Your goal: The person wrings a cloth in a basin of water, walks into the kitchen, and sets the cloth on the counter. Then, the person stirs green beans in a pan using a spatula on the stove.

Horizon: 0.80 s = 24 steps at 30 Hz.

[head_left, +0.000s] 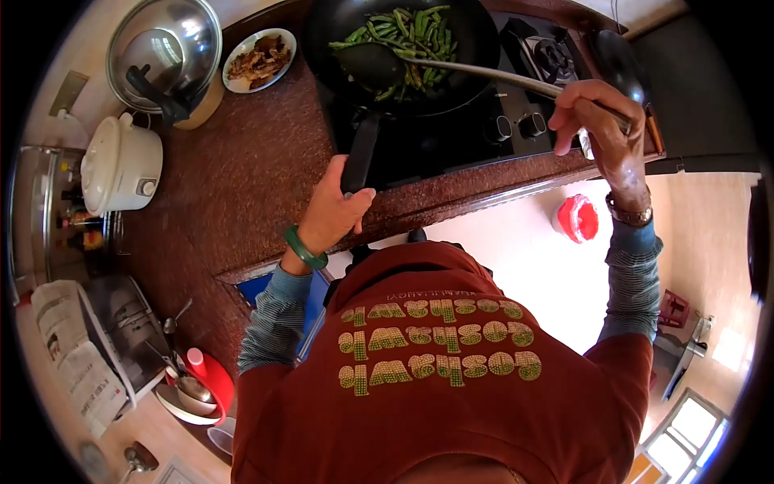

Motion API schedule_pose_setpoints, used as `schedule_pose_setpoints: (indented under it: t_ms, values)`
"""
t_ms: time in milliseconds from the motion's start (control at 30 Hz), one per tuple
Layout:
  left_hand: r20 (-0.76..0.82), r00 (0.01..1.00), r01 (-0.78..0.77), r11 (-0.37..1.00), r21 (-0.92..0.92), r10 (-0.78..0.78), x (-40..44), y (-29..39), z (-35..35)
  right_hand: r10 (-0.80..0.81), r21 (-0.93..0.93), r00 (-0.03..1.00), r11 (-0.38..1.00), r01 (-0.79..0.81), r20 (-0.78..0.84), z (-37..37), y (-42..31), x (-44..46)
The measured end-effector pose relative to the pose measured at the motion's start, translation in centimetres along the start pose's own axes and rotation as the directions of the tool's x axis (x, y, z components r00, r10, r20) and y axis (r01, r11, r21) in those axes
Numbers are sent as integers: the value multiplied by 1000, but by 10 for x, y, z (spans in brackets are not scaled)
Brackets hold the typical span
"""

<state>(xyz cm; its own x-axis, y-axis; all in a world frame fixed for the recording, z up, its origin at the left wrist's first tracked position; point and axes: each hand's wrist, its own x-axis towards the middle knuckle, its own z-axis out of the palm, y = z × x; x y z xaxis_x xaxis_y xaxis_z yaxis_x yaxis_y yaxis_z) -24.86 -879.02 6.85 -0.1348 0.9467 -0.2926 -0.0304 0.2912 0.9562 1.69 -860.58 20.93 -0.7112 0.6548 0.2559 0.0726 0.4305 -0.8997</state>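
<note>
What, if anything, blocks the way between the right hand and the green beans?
Nothing visible blocks it: the ladle in the right hand reaches over the rim of the pan, its dark head at the green beans.

Single head-worn wide view, facing forward and down past the shirt point(484, 419), near the front edge of the counter point(218, 181), margins apparently lens-darkened

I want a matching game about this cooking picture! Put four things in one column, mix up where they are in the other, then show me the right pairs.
Things
1. Green beans
2. Ladle
3. Wok handle
4. Red bin

Places
A. In the left hand
B. On the floor
C. Cut up inside the wok
D. In the right hand

Right pairs: 1-C, 2-D, 3-A, 4-B
</note>
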Motion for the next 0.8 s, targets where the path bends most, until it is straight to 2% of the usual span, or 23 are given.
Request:
schedule_pose_setpoints:
  t_ms: [133, 233, 333, 400, 467, 600, 700, 733, 800]
  values:
    - [7, 1000, -25, 999, -31, 26, 1, -9, 3, 0, -152, 1000, 988, -4, -25, -2, 0, 0]
    - [-11, 1000, -15, 999, -47, 14, -1, -9, 5, -59, -227, 983, 974, 19, -172, -5, -10, -3]
    - [0, 1000, -21, 998, -51, 21, 1, -14, 4, -166, -306, 964, 947, 98, -206, -17, -4, -5]
    - [20, 999, -42, 998, -53, 43, 2, -19, 3, -160, -317, 955, 946, 76, -248, -12, -2, -3]
    - [-17, 1000, 0, 998, -67, -1, 1, -22, 4, -159, -329, 943, 943, 56, -294, -5, 1, 1]
    - [-21, 1000, -10, 1000, -24, 9, 0, -15, 5, -50, -184, 939, 983, -14, -340, 8, 24, 12]
    - [2, 1000, -7, 999, -43, 7, 1, -13, 4, -32, -280, 979, 960, -26, -203, 24, 24, 19]
    - [14, 1000, -3, 999, -50, 3, 1, -14, 4, -73, -320, 992, 947, 37, -100, 24, 24, 20]
    - [25, 1000, 3, 998, -56, -1, 3, -16, 3, -129, -366, 992, 924, 113, -18, 23, 18, 21]
